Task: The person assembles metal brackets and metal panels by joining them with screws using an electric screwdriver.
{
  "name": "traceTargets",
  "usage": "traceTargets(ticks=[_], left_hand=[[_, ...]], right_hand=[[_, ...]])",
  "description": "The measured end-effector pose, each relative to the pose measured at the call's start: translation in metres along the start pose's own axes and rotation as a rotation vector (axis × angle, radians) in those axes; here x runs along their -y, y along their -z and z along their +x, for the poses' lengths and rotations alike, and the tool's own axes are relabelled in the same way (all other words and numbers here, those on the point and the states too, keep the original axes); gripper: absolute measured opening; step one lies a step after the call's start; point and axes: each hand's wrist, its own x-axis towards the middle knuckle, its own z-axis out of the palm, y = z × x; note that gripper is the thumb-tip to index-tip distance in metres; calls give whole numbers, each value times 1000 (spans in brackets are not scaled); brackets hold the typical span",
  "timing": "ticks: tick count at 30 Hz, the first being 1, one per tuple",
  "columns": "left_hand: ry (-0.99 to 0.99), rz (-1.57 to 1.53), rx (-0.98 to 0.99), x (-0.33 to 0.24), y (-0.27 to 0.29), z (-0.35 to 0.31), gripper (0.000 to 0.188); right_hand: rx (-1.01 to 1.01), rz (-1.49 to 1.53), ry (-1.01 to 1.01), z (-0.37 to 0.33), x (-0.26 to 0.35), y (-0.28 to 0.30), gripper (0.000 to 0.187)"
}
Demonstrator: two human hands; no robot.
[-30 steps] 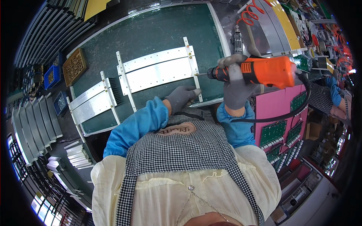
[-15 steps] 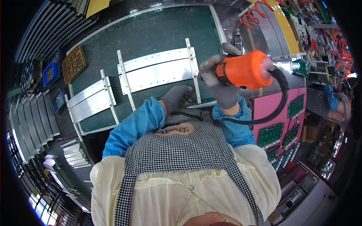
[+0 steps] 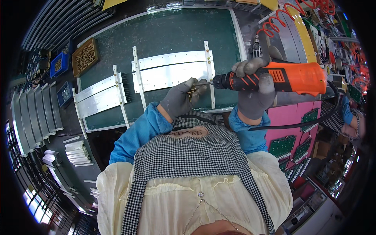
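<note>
My right hand [image 3: 255,102], in a grey glove, is wrapped round an orange and black power screwdriver [image 3: 291,78]. The tool lies nearly level, its bit pointing left. My gloved left hand [image 3: 174,100] is closed on several brass screws [image 3: 191,94], and its fingertips are at the end of the bit. Whether a screw sits on the bit cannot be made out. Just beyond the hands lies a silver metal panel [image 3: 172,74] with a white crossbar [image 3: 211,94] near its right end. Brass screw heads show where bar and panel meet.
A second panel [image 3: 100,96] lies left on the green bench [image 3: 164,31]. Beyond it stand a tray of brass screws [image 3: 85,56] and blue bins [image 3: 58,64]. At right are a coiled red hose [image 3: 274,25] with an air tool, and a pink board [image 3: 290,125] holding green circuit boards.
The screwdriver has swung level, its bit now pointing left. My left hand has risen from the bench edge to the bit, bringing the brass screws into sight. The view has shifted slightly.
</note>
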Motion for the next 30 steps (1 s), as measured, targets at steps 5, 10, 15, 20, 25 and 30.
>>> traceTargets(ticks=[5, 10, 15, 20, 25, 30], left_hand=[[-1, -42, -74, 0, -8, -7, 44], [-74, 13, -84, -3, -4, -11, 49], [-167, 179, -209, -14, 0, -24, 57], [-377, 362, -474, -34, -8, -69, 50], [-733, 805, -917, -53, 50, -124, 34], [-530, 1234, -1003, -45, 69, -122, 40]], right_hand=[[-70, -44, 36, -1, -7, -5, 63], [-126, -13, 10, 1, -10, -17, 59], [-199, -13, -27, 7, -25, -31, 56], [-146, 158, -41, 27, -49, -58, 37], [-44, 187, 10, 63, -82, -107, 29], [81, 176, -41, 74, -120, -152, 59]])
